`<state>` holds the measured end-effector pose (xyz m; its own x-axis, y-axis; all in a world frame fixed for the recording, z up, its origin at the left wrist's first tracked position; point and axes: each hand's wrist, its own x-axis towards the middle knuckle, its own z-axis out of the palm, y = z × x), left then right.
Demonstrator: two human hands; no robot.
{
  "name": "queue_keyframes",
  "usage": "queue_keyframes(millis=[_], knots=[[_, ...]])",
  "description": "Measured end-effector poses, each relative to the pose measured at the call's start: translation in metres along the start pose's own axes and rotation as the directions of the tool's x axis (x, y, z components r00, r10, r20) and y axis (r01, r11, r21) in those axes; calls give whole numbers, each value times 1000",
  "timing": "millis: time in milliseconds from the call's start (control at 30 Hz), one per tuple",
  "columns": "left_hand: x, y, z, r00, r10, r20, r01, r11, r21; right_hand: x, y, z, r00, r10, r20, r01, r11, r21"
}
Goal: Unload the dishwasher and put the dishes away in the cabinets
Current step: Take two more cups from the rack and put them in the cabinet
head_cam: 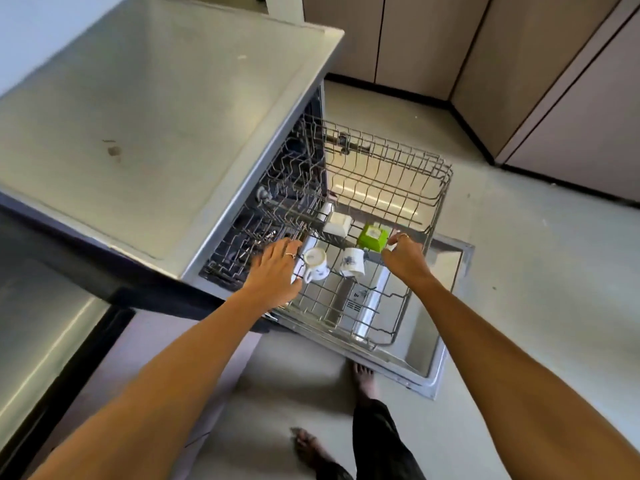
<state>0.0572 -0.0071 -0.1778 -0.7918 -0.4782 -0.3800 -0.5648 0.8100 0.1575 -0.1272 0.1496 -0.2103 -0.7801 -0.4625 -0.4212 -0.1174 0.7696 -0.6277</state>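
- A kitchen with a pale floor (519, 271), tan cabinet doors (433, 46) along the far side, and a grey countertop (138, 133) over the open dishwasher.
- The wire upper rack (398, 174) is pulled out above the lowered dishwasher door (433, 341); everything below is placed relative to this rack.
- At the rack's near left sits a white floral mug (315, 263), upside down; just right of it a second floral cup (353, 266), tilted.
- Farther in stand a white square cup (337, 223) and a green square cup (372, 237), both inverted.
- The left hand (273, 271) lies over the rack's left edge, fingers extended, touching the mug.
- The right hand (405, 258) curls round the rack's front rim beside the green cup.
- Bare feet (363, 379) stand below the door.
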Motion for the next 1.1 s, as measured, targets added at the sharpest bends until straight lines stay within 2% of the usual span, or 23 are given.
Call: queue_keyframes(millis=[167,267,533,700,833,933,1100], knots=[[36,6,27,955,-206,212,249,947,-201,27,11,32,963,138,232,-137,990,-24],[50,9,41,928,-264,262,341,884,-319,48,19,53,922,203,328,-207,978,-22],[94,4,62,872,-371,318,469,820,-328,89,26,98,881,340,328,-396,911,118],[116,3,83,901,-315,300,415,827,-380,101,32,119,857,381,346,-469,856,219],[130,6,103,919,-291,267,373,862,-343,106,37,130,857,390,336,-487,825,286],[134,9,111,935,-300,192,349,878,-329,102,41,129,859,407,312,-502,789,353],[122,11,107,952,-292,91,305,886,-348,84,55,107,800,417,432,-600,570,561]])
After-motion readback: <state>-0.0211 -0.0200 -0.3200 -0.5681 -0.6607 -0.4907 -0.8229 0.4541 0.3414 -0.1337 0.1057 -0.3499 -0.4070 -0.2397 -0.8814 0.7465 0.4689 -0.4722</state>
